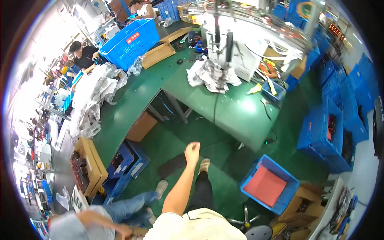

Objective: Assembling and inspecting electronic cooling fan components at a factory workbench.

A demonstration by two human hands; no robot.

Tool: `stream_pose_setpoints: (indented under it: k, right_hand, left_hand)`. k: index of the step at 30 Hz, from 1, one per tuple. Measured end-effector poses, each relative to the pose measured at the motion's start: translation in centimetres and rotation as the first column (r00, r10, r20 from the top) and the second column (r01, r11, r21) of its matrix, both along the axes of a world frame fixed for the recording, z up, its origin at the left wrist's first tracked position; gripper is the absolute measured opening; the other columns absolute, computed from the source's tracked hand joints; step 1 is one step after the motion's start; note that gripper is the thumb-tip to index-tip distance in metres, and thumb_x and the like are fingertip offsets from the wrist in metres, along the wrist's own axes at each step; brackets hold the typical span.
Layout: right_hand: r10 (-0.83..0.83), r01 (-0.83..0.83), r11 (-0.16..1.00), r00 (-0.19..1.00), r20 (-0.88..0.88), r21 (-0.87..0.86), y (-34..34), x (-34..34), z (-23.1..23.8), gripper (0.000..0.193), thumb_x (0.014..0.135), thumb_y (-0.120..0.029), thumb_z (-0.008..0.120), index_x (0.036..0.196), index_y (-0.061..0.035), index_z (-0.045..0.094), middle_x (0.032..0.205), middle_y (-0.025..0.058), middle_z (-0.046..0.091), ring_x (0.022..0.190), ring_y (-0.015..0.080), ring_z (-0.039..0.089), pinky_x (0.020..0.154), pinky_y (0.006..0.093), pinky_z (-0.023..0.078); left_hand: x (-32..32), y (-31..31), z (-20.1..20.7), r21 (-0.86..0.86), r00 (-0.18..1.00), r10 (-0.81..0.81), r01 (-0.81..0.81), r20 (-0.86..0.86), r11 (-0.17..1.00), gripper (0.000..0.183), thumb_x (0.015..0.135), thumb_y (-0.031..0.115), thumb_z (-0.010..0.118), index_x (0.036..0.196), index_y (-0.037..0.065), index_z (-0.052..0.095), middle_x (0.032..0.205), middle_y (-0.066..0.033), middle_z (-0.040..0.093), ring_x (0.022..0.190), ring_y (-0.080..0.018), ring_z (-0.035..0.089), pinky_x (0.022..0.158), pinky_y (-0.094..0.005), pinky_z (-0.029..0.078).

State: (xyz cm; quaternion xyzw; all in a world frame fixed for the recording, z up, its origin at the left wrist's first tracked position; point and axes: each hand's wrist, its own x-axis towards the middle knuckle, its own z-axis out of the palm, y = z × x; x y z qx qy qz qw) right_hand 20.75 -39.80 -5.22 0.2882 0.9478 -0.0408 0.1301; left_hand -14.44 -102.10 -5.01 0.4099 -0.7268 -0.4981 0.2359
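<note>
My left arm reaches forward over the green floor (176, 140), and my left hand (193, 150) hangs in the air past my shoe (204, 165). Its fingers look curled in, and no object shows in them. It touches nothing; the nearest furniture is the green worktable (240, 110) ahead. My right hand is out of the picture. On that table lie crumpled white plastic wrapping (212, 76), a small blue tray with tools (274, 90) and a pair of pliers (265, 109).
A blue crate with a reddish sheet (297, 185) stands on the floor at right, near a stool (259, 233). Stacked blue crates (316, 136) line the right wall. A co-worker (76, 224) bends at lower left, beside a cardboard box (94, 168). Another person sits beyond the large blue crate (140, 38).
</note>
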Motion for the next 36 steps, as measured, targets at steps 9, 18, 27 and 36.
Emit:
stream_pose_setpoints:
  k: [9, 18, 27, 36]
  right_hand:
    - [0.369, -0.299, 0.684, 0.929, -0.038, -0.665, -25.0, -33.9, 10.7, 0.027, 0.086, -0.012, 0.066, 0.108, 0.0024, 0.061, 0.084, 0.0161, 0.065, 0.076, 0.0263, 0.064, 0.072, 0.0369, 0.052]
    - [0.709, -0.599, 0.276, 0.655, -0.262, -0.752, -50.3, -51.7, 21.2, 0.03, 0.087, -0.006, 0.065, 0.116, 0.0009, 0.06, 0.107, 0.0162, 0.064, 0.097, 0.029, 0.066, 0.084, 0.0343, 0.052]
    - [0.777, -0.73, -0.003, 0.429, -0.462, -0.683, -59.9, -54.4, 21.3, 0.029, 0.087, -0.014, 0.066, 0.113, -0.0031, 0.06, 0.108, 0.0151, 0.063, 0.098, 0.0349, 0.062, 0.082, 0.0395, 0.051]
    - [0.4, -0.708, 0.01, 0.65, -0.646, -0.706, -77.1, -63.1, 18.3, 0.027, 0.089, -0.003, 0.062, 0.116, -0.0014, 0.059, 0.116, 0.0162, 0.063, 0.098, 0.0297, 0.064, 0.085, 0.0344, 0.05]
  left_hand:
    - [-29.2, -24.6, 2.8, -0.246, 1.0, 0.006, -0.011, -0.021, 0.969, 0.035, 0.079, 0.012, 0.071, 0.112, 0.007, 0.062, 0.118, -0.0172, 0.059, 0.103, -0.0331, 0.061, 0.09, -0.0397, 0.05]
    - [-31.9, -30.8, 3.1, -0.362, 0.939, -0.316, 0.345, 0.139, 0.866, 0.039, 0.074, 0.0, 0.06, 0.111, 0.009, 0.067, 0.114, -0.0123, 0.061, 0.103, -0.0341, 0.061, 0.089, -0.0402, 0.05]
    - [-29.0, -32.8, 7.6, -0.324, 0.902, -0.396, 0.432, 0.173, 0.842, 0.041, 0.073, 0.004, 0.066, 0.114, 0.006, 0.065, 0.101, -0.0137, 0.063, 0.078, -0.0283, 0.063, 0.077, -0.0356, 0.053]
    - [-33.4, -31.6, 7.1, -0.279, 0.703, -0.531, 0.691, 0.473, 0.667, 0.059, 0.073, 0.016, 0.076, 0.127, 0.009, 0.053, 0.134, -0.0183, 0.043, 0.11, -0.0409, 0.055, 0.093, -0.046, 0.048]
